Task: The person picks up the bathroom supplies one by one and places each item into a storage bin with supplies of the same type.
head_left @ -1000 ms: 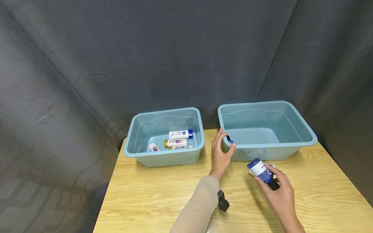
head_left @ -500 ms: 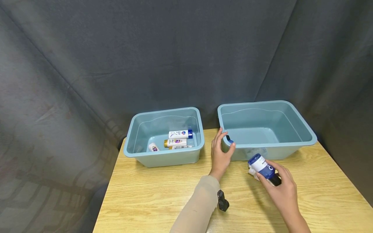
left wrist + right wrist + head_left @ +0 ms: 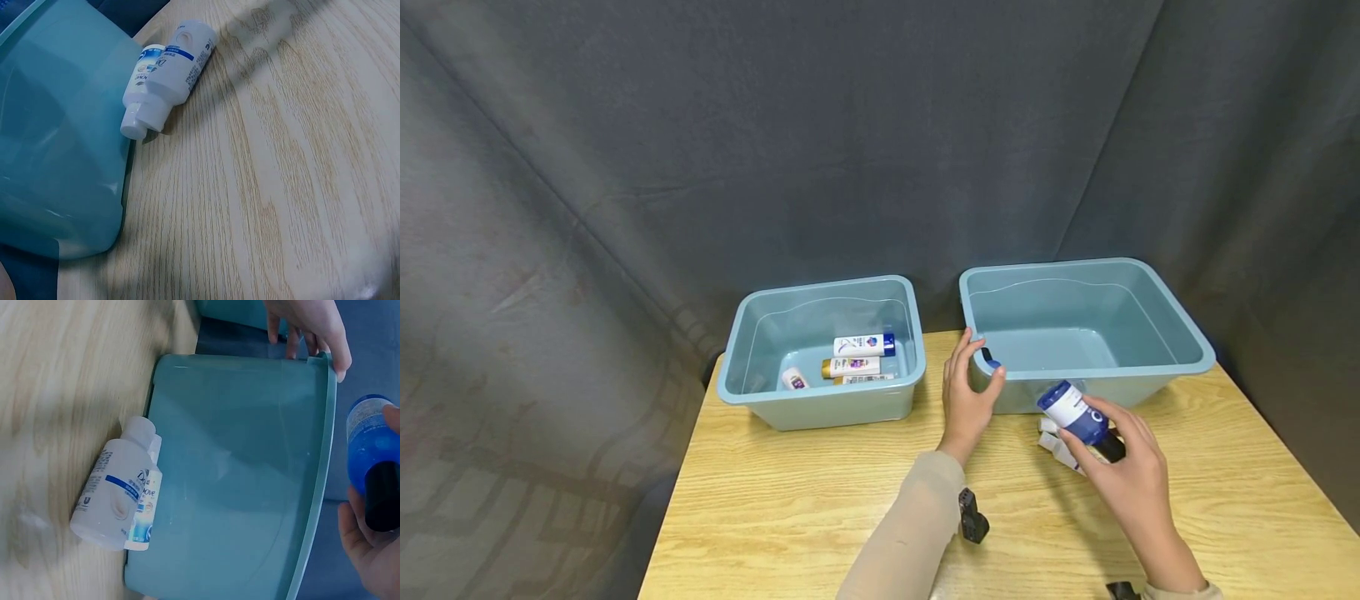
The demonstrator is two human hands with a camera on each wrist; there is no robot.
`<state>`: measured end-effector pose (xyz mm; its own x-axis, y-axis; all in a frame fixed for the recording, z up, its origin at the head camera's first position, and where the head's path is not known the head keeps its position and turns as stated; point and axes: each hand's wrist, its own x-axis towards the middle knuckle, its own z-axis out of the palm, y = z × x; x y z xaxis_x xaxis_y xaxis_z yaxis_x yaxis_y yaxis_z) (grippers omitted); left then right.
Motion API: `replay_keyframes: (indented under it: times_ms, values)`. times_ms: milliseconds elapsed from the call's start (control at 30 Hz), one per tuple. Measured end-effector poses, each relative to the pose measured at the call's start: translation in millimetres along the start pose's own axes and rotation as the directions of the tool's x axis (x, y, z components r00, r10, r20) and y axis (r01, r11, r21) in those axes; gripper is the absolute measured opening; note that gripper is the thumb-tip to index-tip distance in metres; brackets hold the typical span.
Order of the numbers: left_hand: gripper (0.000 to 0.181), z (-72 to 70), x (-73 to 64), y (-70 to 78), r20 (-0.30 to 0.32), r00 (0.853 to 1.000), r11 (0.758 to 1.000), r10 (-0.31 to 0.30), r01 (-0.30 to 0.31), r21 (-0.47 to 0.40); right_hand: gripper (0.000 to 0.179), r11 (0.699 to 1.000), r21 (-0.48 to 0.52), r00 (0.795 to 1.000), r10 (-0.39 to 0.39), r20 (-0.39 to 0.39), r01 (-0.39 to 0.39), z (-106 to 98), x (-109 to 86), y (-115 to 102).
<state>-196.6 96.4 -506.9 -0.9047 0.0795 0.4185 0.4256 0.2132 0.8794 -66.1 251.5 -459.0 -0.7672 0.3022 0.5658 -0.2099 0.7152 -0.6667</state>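
My right hand (image 3: 1131, 467) holds a clear blue bottle (image 3: 1075, 412) with a black cap (image 3: 382, 497), tilted, just in front of the right bin (image 3: 1075, 390). The bottle's base points up and left, its cap toward the palm. At that bin's front-left corner, my left hand (image 3: 968, 404) grips the rim, thumb at the front. Another blue item with a black part (image 3: 990, 358) shows inside that corner, partly hidden. Two white bottles, a larger one (image 3: 112, 494) and a smaller one (image 3: 145, 515), lie side by side against the bin's front wall.
The left bin (image 3: 827, 408) contains several small bottles, among them a white one with a blue cap (image 3: 861, 345) and one with a gold cap (image 3: 852, 367). Both bins stand on a wooden table (image 3: 790, 517). A dark grey curtain (image 3: 850, 150) hangs behind.
My right hand has raised the blue bottle slightly toward the right bin's front rim, uncovering more of the white bottles below. My left hand has stayed at the bin's corner.
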Motion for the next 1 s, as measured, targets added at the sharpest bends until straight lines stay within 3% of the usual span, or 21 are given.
replay_keyframes:
  times_ms: [667,1000]
  values:
    - [0.046,1.6,0.6,-3.2,-0.015,1.0,1.0,-0.003,0.003,-0.004,0.065,0.995,-0.052,0.994,-0.079,0.074,0.083,-1,27.2,-2]
    - [0.046,2.3,0.5,-1.6,-0.02,1.0,1.0,-0.004,0.003,-0.026,0.067,0.986,-0.051,0.986,-0.152,0.072,0.156,-4,41.6,2]
